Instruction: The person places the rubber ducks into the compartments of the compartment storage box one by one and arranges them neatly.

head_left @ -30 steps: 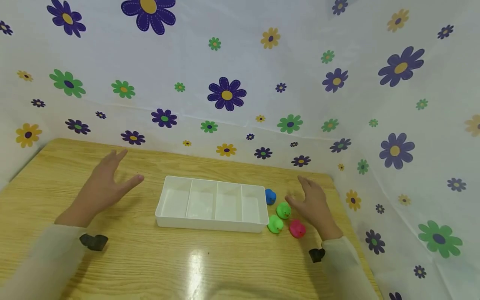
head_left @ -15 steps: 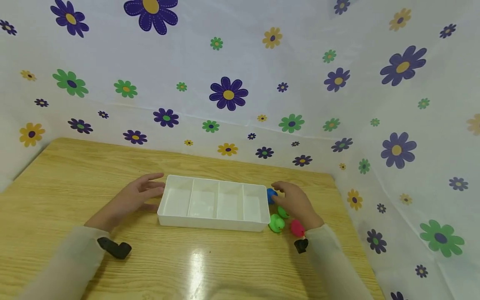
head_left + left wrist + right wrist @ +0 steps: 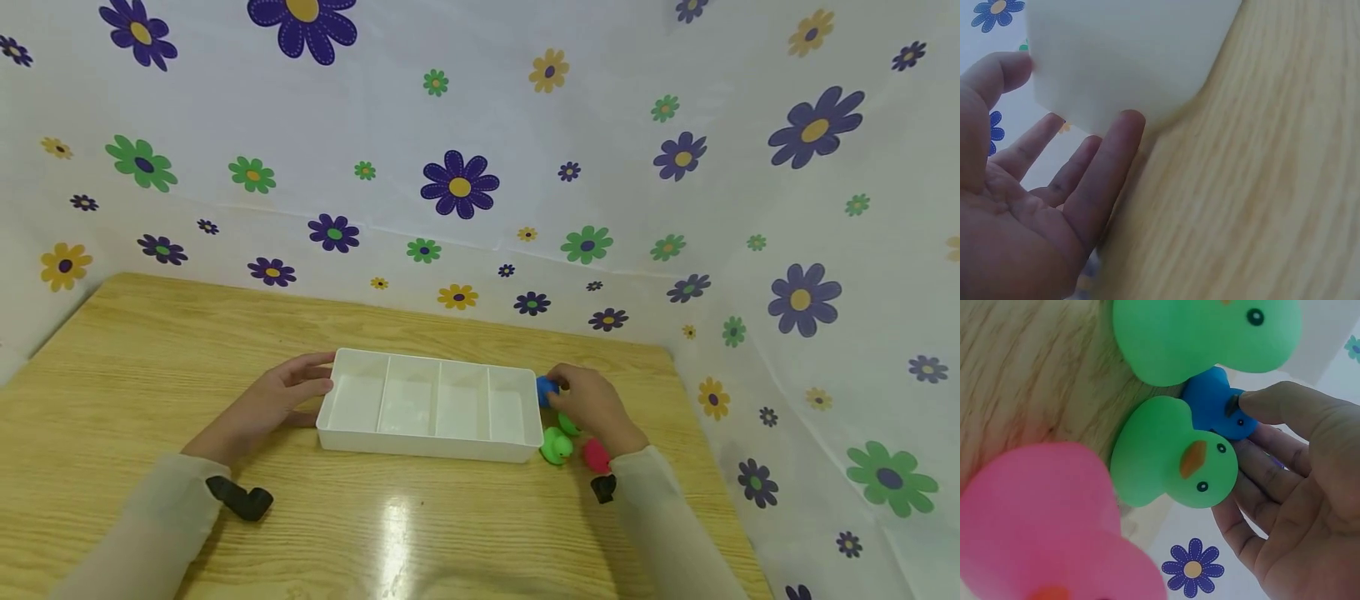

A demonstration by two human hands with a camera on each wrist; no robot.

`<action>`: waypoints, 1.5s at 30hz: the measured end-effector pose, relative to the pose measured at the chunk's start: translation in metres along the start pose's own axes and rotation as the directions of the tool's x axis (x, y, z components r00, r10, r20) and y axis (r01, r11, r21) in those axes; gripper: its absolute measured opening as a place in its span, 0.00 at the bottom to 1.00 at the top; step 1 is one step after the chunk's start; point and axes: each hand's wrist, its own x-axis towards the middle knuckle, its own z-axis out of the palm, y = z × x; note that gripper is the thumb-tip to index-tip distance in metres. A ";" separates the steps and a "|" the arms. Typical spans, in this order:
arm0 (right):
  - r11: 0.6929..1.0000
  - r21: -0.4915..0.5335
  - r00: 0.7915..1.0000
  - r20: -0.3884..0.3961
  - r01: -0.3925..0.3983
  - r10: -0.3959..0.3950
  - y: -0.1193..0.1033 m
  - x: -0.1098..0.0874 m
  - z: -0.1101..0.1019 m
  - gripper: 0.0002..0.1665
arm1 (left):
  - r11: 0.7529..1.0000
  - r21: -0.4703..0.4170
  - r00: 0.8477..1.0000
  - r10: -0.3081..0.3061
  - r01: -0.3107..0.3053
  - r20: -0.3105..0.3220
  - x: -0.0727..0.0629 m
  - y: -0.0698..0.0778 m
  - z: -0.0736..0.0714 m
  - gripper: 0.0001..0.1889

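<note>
At the left end of the white tray (image 3: 430, 447), I see the person's left hand (image 3: 273, 400) released, its fingers (image 3: 1104, 175) extended and touching the tray's end wall (image 3: 1116, 56) without closing round it. Past the tray's right end, the right hand (image 3: 592, 400) is grasping: from the wrist feed I make out its thumb (image 3: 1282, 403) pressed to the head of the blue duck (image 3: 1205, 400), with fingers on the other side. That blue duck sits just beside the tray's right end, toward the back corner. Close to the tray's front right corner I have a green duck (image 3: 557, 447); a second green duck (image 3: 569, 425) lies a little farther right of the tray, partly covered by the right hand in my head feed. Farther still to the tray's right is the pink duck (image 3: 596, 455), near the right cuff (image 3: 641, 471). Under the tray runs the wood-grained worktop (image 3: 420, 533), and behind the tray I see a white cloth (image 3: 390, 117) printed with purple, green and yellow flowers (image 3: 460, 187).
</note>
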 end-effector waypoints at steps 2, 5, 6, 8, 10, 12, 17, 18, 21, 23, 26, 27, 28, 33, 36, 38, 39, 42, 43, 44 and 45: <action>1.000 -0.001 1.000 0.005 0.002 -0.002 0.001 0.000 0.001 0.17 | 1.000 -0.008 1.000 -0.001 0.001 0.001 0.000 -0.001 0.001 0.38; 1.000 -0.002 1.000 0.009 0.008 -0.008 0.003 0.000 0.001 0.17 | 1.000 -0.019 1.000 0.000 0.000 0.004 0.000 -0.003 0.001 0.38; 1.000 -0.002 1.000 0.010 0.011 -0.011 0.003 0.000 0.001 0.17 | 1.000 -0.021 1.000 0.000 0.000 0.003 0.000 -0.004 0.001 0.37; 1.000 -0.002 1.000 0.014 0.020 -0.020 0.003 -0.001 0.000 0.16 | 1.000 -0.022 1.000 0.000 0.000 0.004 0.000 -0.005 0.002 0.37; 0.999 -0.010 0.999 0.014 0.030 -0.030 0.002 -0.001 0.000 0.16 | 1.000 -0.018 1.000 0.000 0.000 0.003 0.000 -0.006 0.002 0.37; 0.999 -0.024 0.999 0.010 0.043 -0.043 0.001 0.000 0.001 0.16 | 1.000 -0.021 1.000 -0.004 0.004 -0.001 0.000 -0.006 0.002 0.38; 0.996 -0.061 0.998 -0.013 0.065 -0.066 0.001 0.002 0.005 0.16 | 1.000 -0.020 1.000 -0.003 0.003 0.001 -0.001 -0.004 0.002 0.38; 0.995 -0.067 0.997 -0.015 0.070 -0.071 0.001 0.002 0.005 0.16 | 1.000 -0.020 1.000 -0.001 0.001 0.002 -0.001 -0.004 0.002 0.38; 0.992 -0.088 0.996 -0.013 0.092 -0.093 -0.001 0.002 0.007 0.16 | 1.000 -0.023 1.000 -0.004 0.004 0.001 -0.001 -0.003 0.003 0.38; 0.990 -0.097 0.995 -0.012 0.101 -0.103 -0.002 0.001 0.007 0.16 | 1.000 -0.024 1.000 -0.007 0.007 -0.001 -0.002 -0.003 0.003 0.39; 0.988 -0.107 0.993 -0.020 0.112 -0.115 -0.002 0.000 0.007 0.16 | 0.999 -0.032 1.000 -0.011 0.011 -0.002 -0.003 -0.004 0.003 0.39; 0.988 -0.105 0.993 -0.026 0.111 -0.114 -0.002 -0.001 0.007 0.16 | 0.999 -0.033 1.000 -0.010 0.010 -0.001 -0.003 -0.004 0.002 0.39; 0.988 -0.102 0.992 -0.033 0.114 -0.118 -0.001 -0.001 0.008 0.16 | 0.999 -0.031 1.000 -0.008 0.008 -0.002 -0.003 -0.004 0.002 0.39; 0.991 -0.052 0.988 -0.079 0.127 -0.131 0.004 -0.006 0.007 0.17 | 0.999 -0.033 1.000 0.002 -0.002 0.006 0.000 -0.005 0.002 0.38; 0.990 -0.008 0.976 -0.164 0.143 -0.142 0.006 -0.012 0.001 0.18 | 0.999 -0.032 1.000 0.001 0.000 0.011 0.002 -0.006 0.002 0.38; 0.985 0.017 0.956 -0.244 0.170 -0.161 0.003 -0.015 -0.005 0.17 | 1.000 -0.028 1.000 -0.004 0.005 0.006 0.002 -0.005 0.003 0.38; 0.982 0.027 0.944 -0.281 0.187 -0.172 0.000 -0.016 -0.009 0.17 | 1.000 -0.023 1.000 -0.006 0.006 0.004 0.002 -0.005 0.003 0.38; 0.968 0.044 0.908 -0.360 0.248 -0.216 -0.016 -0.017 -0.017 0.18 | 1.000 -0.012 1.000 -0.012 0.012 -0.007 0.000 -0.004 0.004 0.38; 0.963 0.049 0.900 -0.372 0.264 -0.228 -0.024 -0.018 -0.019 0.18 | 1.000 -0.004 1.000 -0.015 0.015 -0.012 -0.001 -0.004 0.004 0.38; 0.959 0.052 0.893 -0.382 0.279 -0.239 -0.032 -0.019 -0.019 0.18 | 1.000 0.002 1.000 -0.014 0.014 -0.013 -0.001 -0.003 0.005 0.38; 0.954 0.059 0.887 -0.388 0.293 -0.248 -0.042 -0.020 -0.019 0.18 | 1.000 0.004 1.000 -0.014 0.014 -0.014 -0.001 -0.002 0.005 0.39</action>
